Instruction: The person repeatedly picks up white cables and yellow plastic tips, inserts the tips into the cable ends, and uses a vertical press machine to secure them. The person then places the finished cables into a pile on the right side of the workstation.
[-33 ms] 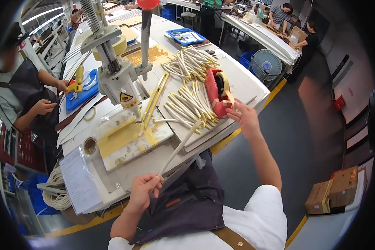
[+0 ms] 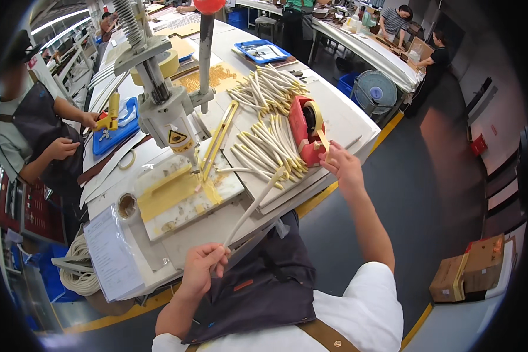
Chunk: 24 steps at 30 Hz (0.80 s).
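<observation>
My left hand (image 2: 203, 267) is closed in a pinch on the near end of a white cord piece (image 2: 249, 211). The cord slants up and away to a yellowish tip beside the pile. At the right, my right hand (image 2: 345, 170) pinches the loose end of a yellow masking tape strip (image 2: 322, 142). That strip runs from the roll in a red tape dispenser (image 2: 301, 126) at the table's right side. Left of the dispenser lie a near bundle of white cord pieces (image 2: 267, 146) with yellow-wrapped ends and a farther bundle (image 2: 264, 88).
A hand press (image 2: 167, 111) stands over a white board (image 2: 229, 186) with yellow tape on it. Beside it lies a yellow utility knife (image 2: 219, 138). A co-worker (image 2: 38, 117) at the left holds a yellow tool (image 2: 108, 114) over a blue tray (image 2: 117, 138). A fan (image 2: 374, 91) stands beyond the table.
My right hand has shifted slightly down and toward me, with the tape strip drawn along. My left hand and the cord piece stay in place.
</observation>
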Each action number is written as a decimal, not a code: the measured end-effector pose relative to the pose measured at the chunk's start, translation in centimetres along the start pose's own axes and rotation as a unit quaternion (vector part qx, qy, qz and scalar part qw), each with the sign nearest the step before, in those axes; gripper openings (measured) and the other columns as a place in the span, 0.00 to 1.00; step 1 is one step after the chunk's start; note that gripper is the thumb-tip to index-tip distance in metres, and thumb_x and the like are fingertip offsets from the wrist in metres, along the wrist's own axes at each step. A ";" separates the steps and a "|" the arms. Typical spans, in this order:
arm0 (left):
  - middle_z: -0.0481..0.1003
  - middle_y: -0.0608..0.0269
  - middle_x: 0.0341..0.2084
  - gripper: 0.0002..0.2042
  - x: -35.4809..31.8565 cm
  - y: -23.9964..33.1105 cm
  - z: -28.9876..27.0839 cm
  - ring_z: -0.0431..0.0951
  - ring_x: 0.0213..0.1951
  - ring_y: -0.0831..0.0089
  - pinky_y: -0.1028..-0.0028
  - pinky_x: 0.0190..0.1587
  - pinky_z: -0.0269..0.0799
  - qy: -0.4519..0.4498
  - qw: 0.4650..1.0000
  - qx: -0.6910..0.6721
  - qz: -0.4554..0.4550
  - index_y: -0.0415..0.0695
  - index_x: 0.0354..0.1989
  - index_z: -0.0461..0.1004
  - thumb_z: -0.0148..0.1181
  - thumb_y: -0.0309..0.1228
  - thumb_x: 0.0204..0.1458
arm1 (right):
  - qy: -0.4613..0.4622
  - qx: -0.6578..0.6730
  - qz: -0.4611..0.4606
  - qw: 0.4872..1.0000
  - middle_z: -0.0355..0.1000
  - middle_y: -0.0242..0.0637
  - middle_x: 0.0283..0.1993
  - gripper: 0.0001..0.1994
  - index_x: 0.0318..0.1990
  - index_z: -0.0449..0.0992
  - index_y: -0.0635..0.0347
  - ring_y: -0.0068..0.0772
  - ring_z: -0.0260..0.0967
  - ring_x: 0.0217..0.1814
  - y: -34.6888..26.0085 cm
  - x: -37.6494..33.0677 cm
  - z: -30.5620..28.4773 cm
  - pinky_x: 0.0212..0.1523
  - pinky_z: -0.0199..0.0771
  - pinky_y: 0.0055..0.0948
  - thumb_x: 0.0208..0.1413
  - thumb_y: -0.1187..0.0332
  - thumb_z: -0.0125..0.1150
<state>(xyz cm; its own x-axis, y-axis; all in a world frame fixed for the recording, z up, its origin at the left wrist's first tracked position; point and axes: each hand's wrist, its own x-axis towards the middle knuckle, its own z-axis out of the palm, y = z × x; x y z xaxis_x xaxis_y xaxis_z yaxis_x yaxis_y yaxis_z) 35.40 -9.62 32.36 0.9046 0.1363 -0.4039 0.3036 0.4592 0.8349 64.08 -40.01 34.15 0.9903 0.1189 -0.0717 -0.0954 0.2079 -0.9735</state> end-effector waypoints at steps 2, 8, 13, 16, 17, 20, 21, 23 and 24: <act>0.77 0.60 0.23 0.11 0.5 0.1 0.2 0.71 0.15 0.78 0.81 0.19 0.66 0.004 1.000 -0.004 0.004 0.33 0.37 0.79 0.61 0.31 0.62 | 0.011 -0.029 -0.045 0.999 0.63 0.49 0.70 0.16 0.41 0.80 0.76 0.33 0.75 0.54 1.4 -0.7 0.3 0.52 0.80 0.27 0.66 0.65 0.61; 0.77 0.61 0.23 0.11 1.4 0.6 0.5 0.70 0.16 0.80 0.83 0.18 0.63 0.016 1.000 -0.012 0.009 0.32 0.39 0.79 0.60 0.31 0.63 | 0.007 -0.205 -0.136 0.969 0.76 0.47 0.56 0.13 0.33 0.83 0.72 0.25 0.73 0.54 4.3 2.0 -2.1 0.49 0.70 0.21 0.62 0.67 0.66; 0.77 0.63 0.25 0.11 1.5 1.2 1.4 0.68 0.17 0.84 0.83 0.19 0.60 0.006 1.000 -0.004 0.004 0.31 0.43 0.79 0.60 0.30 0.64 | 0.064 -0.174 -0.108 0.977 0.78 0.34 0.36 0.12 0.34 0.82 0.71 0.21 0.74 0.37 2.4 -1.5 -2.9 0.42 0.73 0.22 0.65 0.69 0.60; 0.77 0.64 0.27 0.12 1.5 0.8 1.9 0.67 0.18 0.85 0.83 0.20 0.59 0.003 1.000 0.002 0.029 0.32 0.44 0.79 0.59 0.30 0.64 | -0.079 -0.161 -0.127 0.975 0.78 0.35 0.33 0.11 0.32 0.81 0.69 0.21 0.74 0.33 0.4 -7.5 1.8 0.37 0.75 0.22 0.65 0.72 0.59; 0.77 0.65 0.27 0.12 1.3 0.5 2.0 0.67 0.19 0.86 0.83 0.20 0.59 0.006 0.999 0.007 0.037 0.32 0.45 0.79 0.59 0.30 0.65 | -0.184 -0.171 -0.115 0.961 0.78 0.36 0.31 0.09 0.32 0.80 0.67 0.20 0.74 0.32 0.3 -9.3 3.9 0.35 0.75 0.22 0.64 0.73 0.59; 0.77 0.66 0.28 0.12 1.0 0.0 2.7 0.66 0.20 0.87 0.84 0.21 0.58 0.007 0.997 0.045 0.063 0.32 0.46 0.79 0.59 0.31 0.65 | -0.347 -0.221 -0.163 0.897 0.78 0.35 0.30 0.07 0.29 0.78 0.67 0.17 0.72 0.26 0.6 -13.3 9.4 0.27 0.71 0.20 0.58 0.74 0.67; 0.77 0.66 0.29 0.12 1.0 -0.1 2.9 0.66 0.20 0.87 0.84 0.22 0.60 0.010 0.997 0.043 0.062 0.33 0.47 0.79 0.59 0.31 0.65 | -0.371 -0.231 -0.177 0.882 0.77 0.35 0.29 0.08 0.29 0.78 0.67 0.15 0.71 0.24 0.8 -13.9 10.6 0.25 0.70 0.19 0.56 0.74 0.70; 0.77 0.65 0.29 0.13 0.7 -0.4 3.2 0.66 0.21 0.87 0.83 0.24 0.62 0.018 0.997 0.038 0.062 0.33 0.48 0.79 0.59 0.32 0.65 | -0.351 -0.241 -0.151 0.892 0.78 0.37 0.29 0.09 0.26 0.76 0.66 0.17 0.70 0.24 1.4 -14.3 11.7 0.25 0.68 0.20 0.55 0.74 0.70; 0.77 0.65 0.30 0.13 0.5 -0.3 3.3 0.67 0.21 0.87 0.83 0.24 0.63 0.019 0.997 0.044 0.067 0.34 0.48 0.79 0.59 0.33 0.65 | -0.343 -0.245 -0.138 0.896 0.79 0.37 0.30 0.10 0.24 0.75 0.65 0.18 0.70 0.25 1.7 -14.4 12.1 0.25 0.68 0.20 0.54 0.75 0.71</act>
<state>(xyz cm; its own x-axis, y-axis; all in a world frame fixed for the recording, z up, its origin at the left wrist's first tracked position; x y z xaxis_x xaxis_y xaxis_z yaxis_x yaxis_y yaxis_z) 36.79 -12.63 33.12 0.9275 0.2244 -0.2989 0.2075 0.3563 0.9111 48.45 -29.64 36.18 0.6581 0.7328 0.1728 0.3658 -0.1106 -0.9241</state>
